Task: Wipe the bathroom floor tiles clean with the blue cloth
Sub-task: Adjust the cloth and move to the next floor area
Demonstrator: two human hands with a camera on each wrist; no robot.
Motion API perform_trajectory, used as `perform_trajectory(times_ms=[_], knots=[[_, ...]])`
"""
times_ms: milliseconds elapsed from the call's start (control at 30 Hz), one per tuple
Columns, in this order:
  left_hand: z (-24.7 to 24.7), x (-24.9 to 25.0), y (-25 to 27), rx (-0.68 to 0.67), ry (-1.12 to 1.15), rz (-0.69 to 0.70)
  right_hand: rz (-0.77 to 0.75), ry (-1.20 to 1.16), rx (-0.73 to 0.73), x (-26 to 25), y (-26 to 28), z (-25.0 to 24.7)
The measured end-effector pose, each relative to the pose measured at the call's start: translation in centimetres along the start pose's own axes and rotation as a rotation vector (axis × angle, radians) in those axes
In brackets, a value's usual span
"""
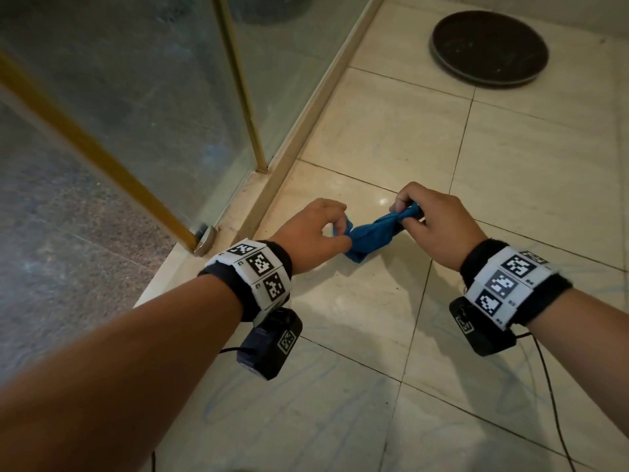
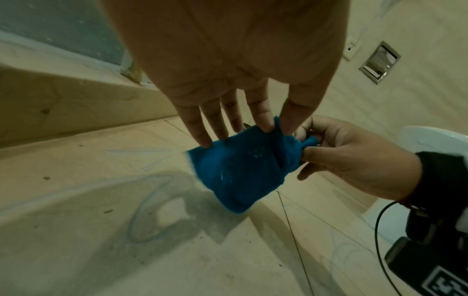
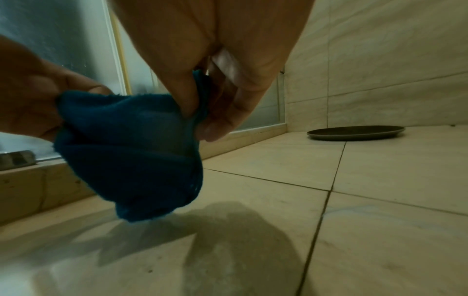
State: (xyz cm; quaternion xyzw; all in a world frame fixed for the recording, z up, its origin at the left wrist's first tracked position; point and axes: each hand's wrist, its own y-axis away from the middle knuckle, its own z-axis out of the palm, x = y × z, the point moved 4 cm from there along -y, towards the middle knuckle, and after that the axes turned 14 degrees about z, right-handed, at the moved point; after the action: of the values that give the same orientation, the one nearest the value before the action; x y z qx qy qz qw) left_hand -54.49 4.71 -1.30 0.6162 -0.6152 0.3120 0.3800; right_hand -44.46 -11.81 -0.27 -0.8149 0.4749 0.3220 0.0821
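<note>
1. Your left hand pinches one end of the blue cloth; your right hand grips the other end, bunched.
2. Between the grips the cloth sags, held off the floor tiles.
3. Only the left wrist view shows faint blue smears on the tile below.
4. Beyond your right hand lies a dark round tray; left of your grip runs the shower glass.

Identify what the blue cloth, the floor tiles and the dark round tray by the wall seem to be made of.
Blue cloth: soft terry or microfibre, going by the fuzzy nap in the right wrist view.
Beige floor tiles: glazed ceramic or polished stone, glossy with dark grout lines.
Dark round tray: matte, with a raised rim; plastic or metal, unclear.
</note>
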Motion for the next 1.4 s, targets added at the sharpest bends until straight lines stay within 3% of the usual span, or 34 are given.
perform_trajectory(times_ms=[100, 300, 433, 567, 733, 833, 933, 1033, 1133, 1300, 1400], knots=[[0.2, 0.6, -0.2, 0.081, 0.119, 0.004, 0.021, -0.097, -0.031, -0.4, 0.1, 0.2], [1.4, 0.3, -0.8, -0.104, 0.008, -0.061, 0.018, -0.430, -0.018, -2.0, 0.1, -0.2], [1.0, 0.0, -0.8, -0.023, 0.011, -0.114, 0.035, -0.554, -0.075, -1.5, 0.1, 0.2], [0.4, -0.4, -0.7, 0.025, -0.084, -0.066, 0.077, -0.502, -0.092, 0.0, 0.1, 0.2], [0.1, -0.7, -0.7, 0.124, 0.046, -0.108, 0.091, -0.390, -0.091, 0.9, 0.5, 0.4], [1.5, -0.7, -0.4, -0.006, 0.271, -0.251, 0.097, -0.530, -0.123, 0.4, 0.3, 1.2], [2.4, -0.6, -0.3, -0.135, 0.131, -0.190, 0.081, -0.616, -0.219, -0.6, 0.3, 2.5], [2.0, -0.9, -0.5, -0.073, -0.065, -0.113, 0.026, -0.533, -0.249, -0.9, 0.5, 3.5], [1.1, -1.5, -0.4, 0.030, -0.067, -0.105, 0.017, -0.323, -0.198, -0.2, 0.2, 3.3], [0.2, -2.2, -0.2, 0.128, -0.138, -0.058, -0.018, 0.099, -0.322, 1.5, -0.3, 3.4], [0.3, -2.5, -0.3, 0.060, -0.337, -0.043, 0.087, 0.209, -0.195, 2.9, -1.6, 2.9]])
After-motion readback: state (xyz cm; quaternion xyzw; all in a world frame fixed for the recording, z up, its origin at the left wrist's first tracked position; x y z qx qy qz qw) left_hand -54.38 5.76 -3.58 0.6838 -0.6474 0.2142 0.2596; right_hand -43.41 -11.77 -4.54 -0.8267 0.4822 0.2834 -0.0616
